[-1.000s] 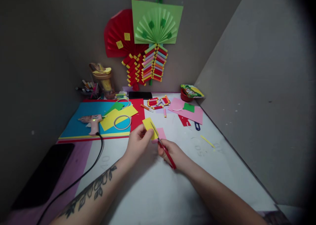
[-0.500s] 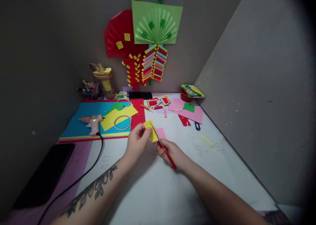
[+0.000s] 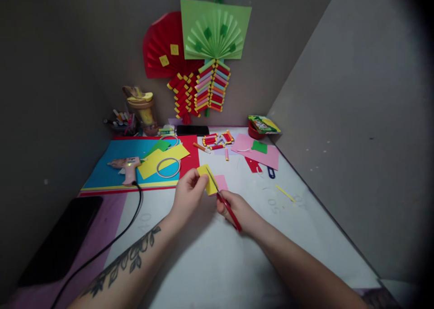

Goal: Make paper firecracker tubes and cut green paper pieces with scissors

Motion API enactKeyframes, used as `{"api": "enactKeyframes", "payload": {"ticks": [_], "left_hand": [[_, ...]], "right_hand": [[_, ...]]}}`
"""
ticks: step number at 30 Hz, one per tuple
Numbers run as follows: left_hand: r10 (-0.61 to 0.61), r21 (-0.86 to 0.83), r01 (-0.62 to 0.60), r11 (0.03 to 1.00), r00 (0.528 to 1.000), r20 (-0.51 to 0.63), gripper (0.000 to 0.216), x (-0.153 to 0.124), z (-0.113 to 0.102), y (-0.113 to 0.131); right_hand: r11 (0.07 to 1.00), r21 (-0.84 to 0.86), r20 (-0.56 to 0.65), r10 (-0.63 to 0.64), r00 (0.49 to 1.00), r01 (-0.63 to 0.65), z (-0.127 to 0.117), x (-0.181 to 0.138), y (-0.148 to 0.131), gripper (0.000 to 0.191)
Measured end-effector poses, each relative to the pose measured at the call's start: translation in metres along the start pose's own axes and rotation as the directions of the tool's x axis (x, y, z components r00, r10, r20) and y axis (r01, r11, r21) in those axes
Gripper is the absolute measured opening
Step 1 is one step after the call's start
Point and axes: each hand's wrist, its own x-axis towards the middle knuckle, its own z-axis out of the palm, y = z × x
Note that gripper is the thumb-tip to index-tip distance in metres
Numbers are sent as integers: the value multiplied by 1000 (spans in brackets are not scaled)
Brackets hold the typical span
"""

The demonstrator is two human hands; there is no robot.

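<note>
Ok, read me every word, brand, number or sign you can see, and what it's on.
"50": white table surface, right side.
Other faint numbers on that surface: too blurred to be sure.
Small yellow paper squares on the red pleated paper fan: marks too faint to be sure.
Green-and-yellow printed packet: lettering too small to read.

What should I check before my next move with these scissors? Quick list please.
1. Left hand gripping the small yellow paper: ok.
2. Right hand holding the scissors by the red handles: ok.
3. Left thumb clear of the blades: cannot tell, it looks close.
4. Pink paper clear of the blades: cannot tell.
5. Glue gun away from both hands: ok, on the blue sheet.
6. Black cable clear of the scissors: ok.
</note>
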Motion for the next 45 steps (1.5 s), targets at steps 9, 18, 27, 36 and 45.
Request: {"api": "enactKeyframes", "payload": {"ticks": [9,18,27,36,45], "left_hand": [[-6,-17,6,1000,1000,15,23,1,0,-1],[-9,11,9,1000,1000,28,23,-1,1,1],[-11,32,9,999,999,41,23,-1,1,1],[-14,6,13,1000,999,48,22,-1,1,0],[-16,29,14,999,998,56,21,-3,3,3]], "right_hand": [[1000,20,14,-15,1000,15,-1,1,8,30],[1000,13,-2,-19,1000,19,3,3,15,23],[998,66,26,8,1000,-10,2,3,21,22],[998,61,6,1,1000,-1,3,2,18,16],[999,15,-31,-34,999,35,5,2,18,23]]}}
